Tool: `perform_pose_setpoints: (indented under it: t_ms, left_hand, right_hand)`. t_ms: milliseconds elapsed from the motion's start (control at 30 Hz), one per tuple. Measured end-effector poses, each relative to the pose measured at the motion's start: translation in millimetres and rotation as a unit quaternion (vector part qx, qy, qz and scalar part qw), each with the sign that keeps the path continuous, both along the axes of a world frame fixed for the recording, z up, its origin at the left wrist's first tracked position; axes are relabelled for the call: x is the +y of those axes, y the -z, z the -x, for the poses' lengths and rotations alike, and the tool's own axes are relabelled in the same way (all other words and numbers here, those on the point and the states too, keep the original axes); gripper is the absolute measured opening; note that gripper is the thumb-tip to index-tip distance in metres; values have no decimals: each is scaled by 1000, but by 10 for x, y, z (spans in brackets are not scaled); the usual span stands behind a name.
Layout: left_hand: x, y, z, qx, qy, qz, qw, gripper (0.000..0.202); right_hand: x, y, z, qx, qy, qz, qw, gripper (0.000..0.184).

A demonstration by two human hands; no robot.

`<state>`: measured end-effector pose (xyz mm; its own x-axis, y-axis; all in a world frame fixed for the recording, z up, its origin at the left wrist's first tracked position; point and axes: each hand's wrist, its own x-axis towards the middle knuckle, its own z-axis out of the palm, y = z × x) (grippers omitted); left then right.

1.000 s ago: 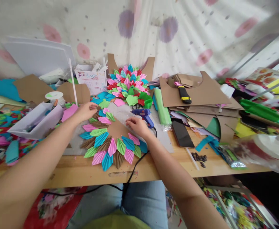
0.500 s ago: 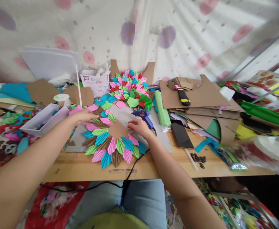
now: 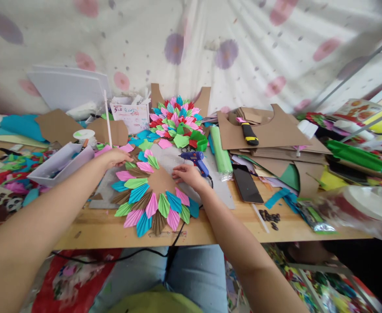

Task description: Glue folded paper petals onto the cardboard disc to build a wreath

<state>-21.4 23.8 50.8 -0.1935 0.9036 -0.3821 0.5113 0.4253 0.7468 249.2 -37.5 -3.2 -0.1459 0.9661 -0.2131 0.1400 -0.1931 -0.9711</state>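
Observation:
A brown cardboard piece [image 3: 161,180] lies in front of me, ringed by pleated paper leaves [image 3: 152,204] in pink, green, blue and brown. My left hand [image 3: 119,157] is closed at its upper left edge, fingertips at the brown and green leaves. Across from it, my right hand [image 3: 187,174] has its bent fingers on the right edge of the bare cardboard. A blue glue gun [image 3: 196,158] lies just beyond the right hand on a grey board [image 3: 222,191], its cord running toward the table's front edge.
Behind stands a leaf-covered cardboard piece [image 3: 177,115]. A white box [image 3: 60,167] is on the left. To the right are a green roll [image 3: 221,152], a phone [image 3: 247,184], a yellow-black cutter [image 3: 249,134] on stacked cardboard [image 3: 269,130], and dark beads [image 3: 269,217].
The leaf-ringed cardboard has shifted slightly toward me and left, its lower leaves nearer the table's front edge. Both hands stay at its edges, and the view has shifted a little.

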Motion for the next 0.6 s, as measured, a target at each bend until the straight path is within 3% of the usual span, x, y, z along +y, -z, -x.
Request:
perform_pose_setpoints:
  t_ms: [200, 400, 600]
  left_hand:
    - [-12, -183, -128, -73, -20, -56, 996, 23]
    - [23, -234, -230, -90, -40, -216, 971, 20]
    - [16, -190, -90, -18, -75, -347, 935, 28]
  right_hand:
    - [-25, 3, 15, -34, -25, -48, 998, 12]
    - [-25, 56, 18, 80, -105, -24, 991, 13]
    - [-15, 62, 34, 197, -99, -21, 975, 29]
